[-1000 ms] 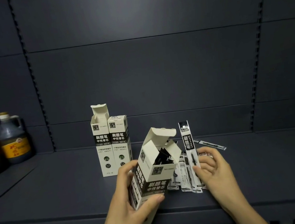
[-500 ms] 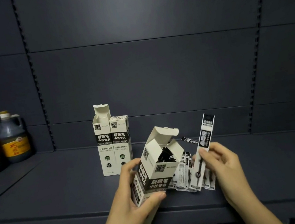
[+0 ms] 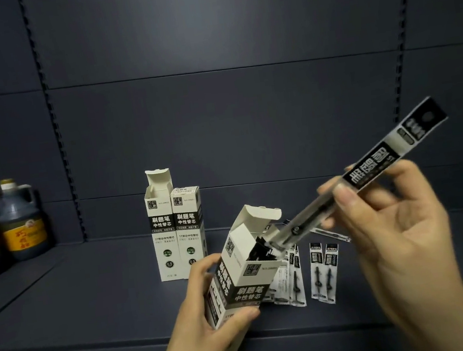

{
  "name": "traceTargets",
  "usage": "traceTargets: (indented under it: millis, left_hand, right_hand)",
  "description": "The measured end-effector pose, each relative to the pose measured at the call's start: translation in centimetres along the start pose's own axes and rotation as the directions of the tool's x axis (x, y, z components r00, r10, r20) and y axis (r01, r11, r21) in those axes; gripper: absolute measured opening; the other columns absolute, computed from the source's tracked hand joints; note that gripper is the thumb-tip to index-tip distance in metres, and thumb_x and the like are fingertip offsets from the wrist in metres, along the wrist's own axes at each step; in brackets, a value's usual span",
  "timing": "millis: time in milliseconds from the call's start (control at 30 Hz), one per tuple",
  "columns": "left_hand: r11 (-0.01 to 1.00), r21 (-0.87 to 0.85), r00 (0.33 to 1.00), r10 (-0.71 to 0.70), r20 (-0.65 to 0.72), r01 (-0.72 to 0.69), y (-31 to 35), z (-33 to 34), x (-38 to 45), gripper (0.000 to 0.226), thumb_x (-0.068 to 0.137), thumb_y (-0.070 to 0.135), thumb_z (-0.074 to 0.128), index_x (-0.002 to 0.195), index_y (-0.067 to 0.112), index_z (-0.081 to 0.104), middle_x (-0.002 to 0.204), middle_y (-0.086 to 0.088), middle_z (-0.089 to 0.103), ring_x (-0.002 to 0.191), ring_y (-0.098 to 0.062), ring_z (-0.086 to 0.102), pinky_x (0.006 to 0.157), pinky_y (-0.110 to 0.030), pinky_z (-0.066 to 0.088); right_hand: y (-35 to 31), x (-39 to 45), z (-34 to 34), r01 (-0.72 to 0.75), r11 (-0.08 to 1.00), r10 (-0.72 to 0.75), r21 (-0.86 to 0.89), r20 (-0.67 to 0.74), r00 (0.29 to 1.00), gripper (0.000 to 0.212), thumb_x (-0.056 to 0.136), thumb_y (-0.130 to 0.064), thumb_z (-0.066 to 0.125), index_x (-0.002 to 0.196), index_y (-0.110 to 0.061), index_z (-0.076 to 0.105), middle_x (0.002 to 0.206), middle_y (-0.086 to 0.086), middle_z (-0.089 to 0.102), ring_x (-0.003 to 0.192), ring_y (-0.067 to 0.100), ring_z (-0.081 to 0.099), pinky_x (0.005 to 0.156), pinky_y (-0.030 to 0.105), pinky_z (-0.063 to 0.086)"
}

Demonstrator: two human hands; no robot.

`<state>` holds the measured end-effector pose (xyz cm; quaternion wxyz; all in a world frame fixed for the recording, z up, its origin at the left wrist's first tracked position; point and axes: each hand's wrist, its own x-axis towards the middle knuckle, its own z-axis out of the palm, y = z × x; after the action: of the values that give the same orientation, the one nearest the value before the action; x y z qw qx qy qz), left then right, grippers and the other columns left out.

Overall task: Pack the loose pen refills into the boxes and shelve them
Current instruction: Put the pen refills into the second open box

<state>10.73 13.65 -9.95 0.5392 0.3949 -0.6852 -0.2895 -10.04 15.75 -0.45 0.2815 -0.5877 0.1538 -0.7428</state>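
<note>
Refill packet (image 3: 353, 186) is what we pinch in our right hand (image 3: 392, 230), thumb and fingertips closed on its middle, the black header end raised toward the upper right and the clear lower end angled down into the mouth of the open box (image 3: 243, 266). That tip sits at the opening, among dark packet tops already showing inside; how far it has gone in we cannot tell. Our left hand (image 3: 203, 322) grips the box around its lower body, thumb on the front panel and fingers curled behind, holding it tilted above the front edge of the shelf (image 3: 93, 299) with its top flap folded back.

Loose refills (image 3: 324, 272) lie on the shelf just right of the box, two flat side by side, more partly hidden behind the box, and another farther back beneath our right hand. Behind and to the left, two upright boxes (image 3: 177, 230) stand touching each other; the left one has its lid flap up, the right one is closed. Dark bottles (image 3: 19, 223) with yellow labels stand at the far left of the shelf.
</note>
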Motion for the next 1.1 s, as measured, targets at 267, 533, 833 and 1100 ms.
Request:
traceTargets:
  millis: [267,533,833,1100]
  left_hand:
    - [1.0,-0.007,1.0,0.0,0.023,0.0,-0.2,-0.1,0.2,0.067,0.062,0.041,0.08,0.117,0.055,0.044,0.118,0.023,0.065,0.108,0.0,0.066,0.086,-0.01,0.049]
    - [1.0,0.011,1.0,0.004,0.027,-0.005,-0.5,-0.2,0.5,0.068,0.062,0.04,0.082,0.116,0.055,0.044,0.118,0.022,0.066,0.108,-0.003,0.067,0.087,-0.012,0.049]
    - [1.0,0.001,1.0,0.0,0.007,0.0,-0.6,-0.1,0.4,0.069,0.062,0.041,0.081,0.12,0.052,0.044,0.118,0.023,0.066,0.108,0.0,0.066,0.087,-0.01,0.048]
    - [1.0,-0.015,1.0,-0.016,-0.016,0.016,-0.9,-0.4,0.2,0.072,0.061,0.04,0.082,0.119,0.055,0.042,0.121,0.02,0.065,0.111,-0.006,0.067,0.091,-0.017,0.052]
  right_hand:
    - [1.4,-0.5,1.0,-0.14,0.977,0.141,-0.164,-0.003,0.99,0.016,0.073,-0.019,0.07,0.087,-0.013,0.067,0.09,0.008,0.075,0.079,0.016,0.073,0.076,0.026,0.06]
    - [2.2,-1.0,1.1,-0.156,0.951,0.156,-0.267,-0.022,0.987,0.035,0.096,-0.045,0.056,0.082,-0.015,0.067,0.079,0.011,0.071,0.074,0.026,0.068,0.067,0.029,0.056]
    - [3.5,-0.6,1.3,0.067,0.792,-0.009,-0.607,0.098,0.995,0.018,0.088,-0.044,0.058,0.085,-0.036,0.074,0.088,-0.017,0.071,0.082,0.006,0.067,0.071,0.021,0.05]
    - [3.1,-0.2,1.3,0.107,0.751,0.039,-0.651,0.206,0.978,0.007,0.086,-0.039,0.064,0.086,-0.032,0.062,0.08,-0.009,0.068,0.079,0.012,0.067,0.076,0.039,0.053]
